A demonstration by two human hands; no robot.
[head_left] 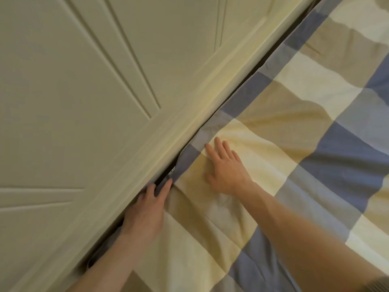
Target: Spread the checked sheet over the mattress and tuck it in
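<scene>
checked sheet [294,144] in blue, tan, cream & pale yellow, off-white panelled headboard [84,81]

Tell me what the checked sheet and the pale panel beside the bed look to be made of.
Checked sheet: thin woven cloth, probably cotton, matte; it creases softly around the right hand. Panel: rigid, likely painted wood or board, smooth satin cream finish with crisp grooves cut in; which exactly I cannot tell.

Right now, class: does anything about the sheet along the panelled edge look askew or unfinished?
Yes. Beside the left hand, the checked sheet is bunched into creases by the gap next to the white panel, not lying smooth. The right hand presses flat on the sheet nearby.
</scene>
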